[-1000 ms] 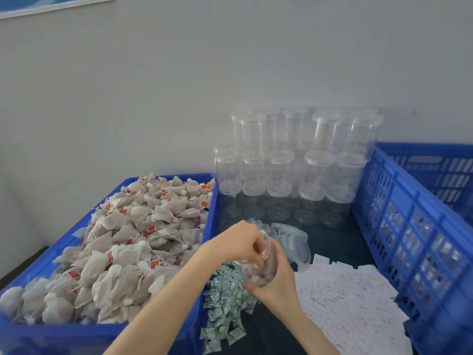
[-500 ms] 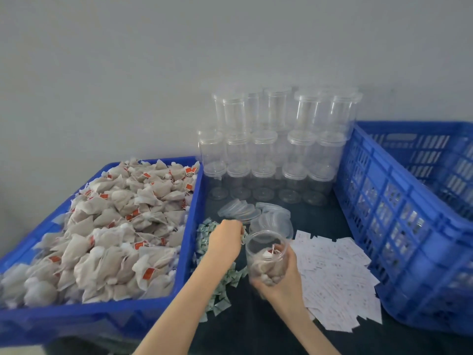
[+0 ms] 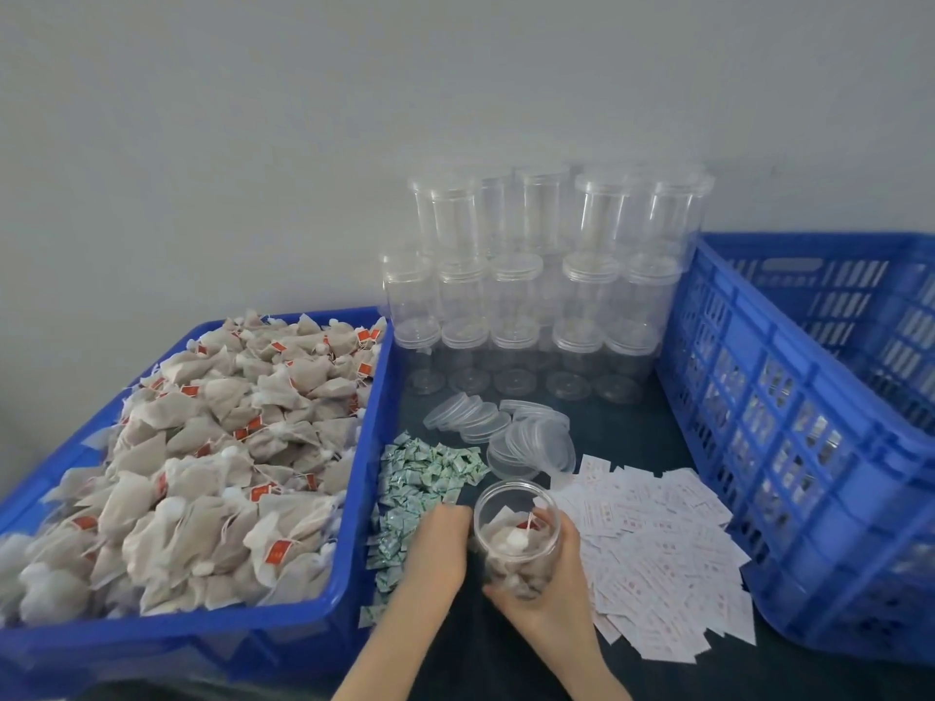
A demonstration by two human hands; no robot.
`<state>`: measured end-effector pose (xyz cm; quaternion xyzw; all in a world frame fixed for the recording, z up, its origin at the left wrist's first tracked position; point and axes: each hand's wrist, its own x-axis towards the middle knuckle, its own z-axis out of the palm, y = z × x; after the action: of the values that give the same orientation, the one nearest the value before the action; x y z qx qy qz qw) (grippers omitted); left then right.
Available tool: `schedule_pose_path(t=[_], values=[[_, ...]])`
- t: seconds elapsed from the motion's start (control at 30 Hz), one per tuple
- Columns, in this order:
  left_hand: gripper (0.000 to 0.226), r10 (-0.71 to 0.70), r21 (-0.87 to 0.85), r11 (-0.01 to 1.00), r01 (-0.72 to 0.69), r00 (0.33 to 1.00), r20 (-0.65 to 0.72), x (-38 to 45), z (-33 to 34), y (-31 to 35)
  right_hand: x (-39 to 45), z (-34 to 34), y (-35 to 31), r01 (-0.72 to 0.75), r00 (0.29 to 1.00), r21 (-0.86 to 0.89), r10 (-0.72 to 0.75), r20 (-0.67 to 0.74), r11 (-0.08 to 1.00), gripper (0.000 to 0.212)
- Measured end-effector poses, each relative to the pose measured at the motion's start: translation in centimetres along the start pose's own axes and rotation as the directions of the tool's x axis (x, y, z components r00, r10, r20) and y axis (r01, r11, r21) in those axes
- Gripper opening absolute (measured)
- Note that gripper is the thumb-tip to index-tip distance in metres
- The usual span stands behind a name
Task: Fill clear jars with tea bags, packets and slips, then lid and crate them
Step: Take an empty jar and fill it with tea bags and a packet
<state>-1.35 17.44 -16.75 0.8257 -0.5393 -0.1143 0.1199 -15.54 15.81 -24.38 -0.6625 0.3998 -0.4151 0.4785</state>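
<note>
My right hand (image 3: 554, 597) grips a clear open jar (image 3: 516, 541) upright on the dark table; it is partly filled with tea bags. Just left of the jar, my left hand (image 3: 435, 548) lies knuckles up on the pile of small green packets (image 3: 430, 468). Its fingers curl down into the pile, and the fingertips are hidden. To the left, a blue crate (image 3: 372, 447) is heaped with tea bags (image 3: 227, 447) with red tags. White paper slips (image 3: 657, 543) are spread to the right of the jar. Loose clear lids (image 3: 506, 427) lie behind the packets.
Stacked empty clear jars (image 3: 546, 275) stand against the wall behind the lids. A large blue slatted crate (image 3: 809, 422) fills the right side, its wall close to the slips. The dark table edge runs along the bottom.
The view has tilted down. My right hand has lowered the jar to the table. My left hand left the jar mouth, went to the packet pile and has moved nearer the jar.
</note>
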Motion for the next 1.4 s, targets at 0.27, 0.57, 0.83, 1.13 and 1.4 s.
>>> schedule_pose_path(t=[0.27, 0.57, 0.83, 1.13, 1.4], values=[[0.023, 0.003, -0.218, 0.976, -0.023, 0.996, -0.092, 0.7, 0.8, -0.9, -0.2, -0.3, -0.6, 0.025, 0.999, -0.050, -0.027, -0.037, 0.998, 0.101], [0.022, 0.036, -0.400, 0.892, -0.213, 0.914, -0.405, -0.2, -2.5, -0.4, -0.2, -0.4, -1.0, 0.035, 0.999, -0.049, -0.037, -0.033, 0.998, 0.104], [0.023, 0.330, -0.632, 0.714, -0.300, 0.941, -0.073, -1.6, -6.6, 3.2, -0.2, -0.2, -1.1, 0.016, 1.000, -0.006, -0.016, -0.016, 1.000, 0.098], [0.011, 0.467, 0.152, 0.863, -0.482, 0.875, 0.127, 0.4, -6.1, 5.6, -0.4, -0.5, -1.3, 0.020, 1.000, -0.007, -0.020, -0.019, 1.000, 0.094], [0.009, 0.509, -0.182, 0.858, -0.481, 0.844, 0.169, 2.6, -8.0, 5.0, -0.4, -0.3, -1.2, 0.016, 1.000, 0.000, -0.016, -0.018, 1.000, 0.095]])
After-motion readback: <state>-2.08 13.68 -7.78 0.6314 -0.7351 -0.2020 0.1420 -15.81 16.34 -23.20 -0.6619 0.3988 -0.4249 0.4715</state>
